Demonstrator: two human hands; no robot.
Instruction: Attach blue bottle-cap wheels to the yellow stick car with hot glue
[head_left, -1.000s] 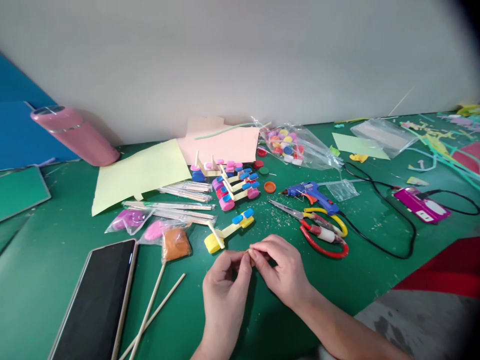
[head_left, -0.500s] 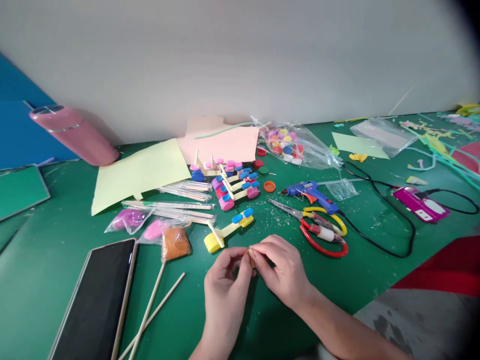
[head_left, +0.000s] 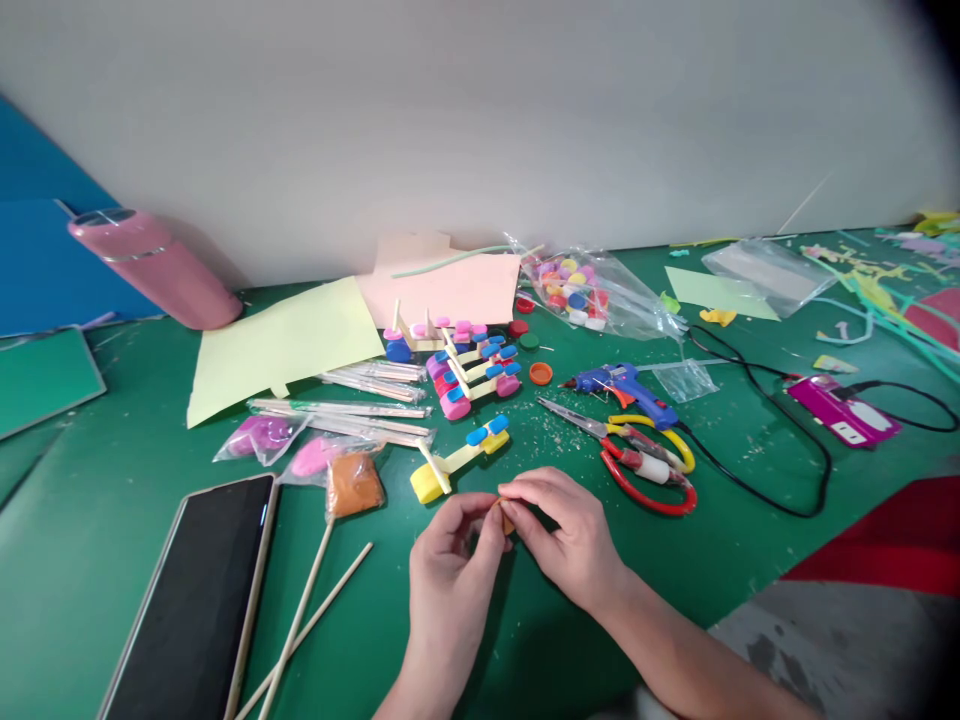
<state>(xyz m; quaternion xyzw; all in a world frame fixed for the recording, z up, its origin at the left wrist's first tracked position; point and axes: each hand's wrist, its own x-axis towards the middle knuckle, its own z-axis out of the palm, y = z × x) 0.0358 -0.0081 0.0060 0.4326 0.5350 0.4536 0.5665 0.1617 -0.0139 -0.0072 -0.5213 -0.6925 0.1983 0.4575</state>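
Fingertips of my left hand (head_left: pixel 454 570) and my right hand (head_left: pixel 562 535) meet over a small orange-brown piece of clay (head_left: pixel 508 520), mostly hidden between them. Both hands are closed in a pinch. Just beyond them lies a small model made of pale sticks with yellow and blue clay parts (head_left: pixel 461 460). Several similar models (head_left: pixel 472 370) with pink, blue and red parts stand behind it. To the left of my left hand is a clear packet of orange clay (head_left: pixel 355 485), with two wooden sticks (head_left: pixel 315 610) crossing below it.
A phone (head_left: pixel 191 600) lies at the front left, near packets of purple clay (head_left: pixel 259 435) and pink clay (head_left: pixel 315 457). Scissors (head_left: pixel 649 460) and a blue glue gun (head_left: pixel 619 388) with its cord lie right. A pink bottle (head_left: pixel 157 270) leans at the back left.
My fingers shift slightly around the orange-brown clay piece, and a little more of it shows. The view has moved slightly; the things on the table stay in place.
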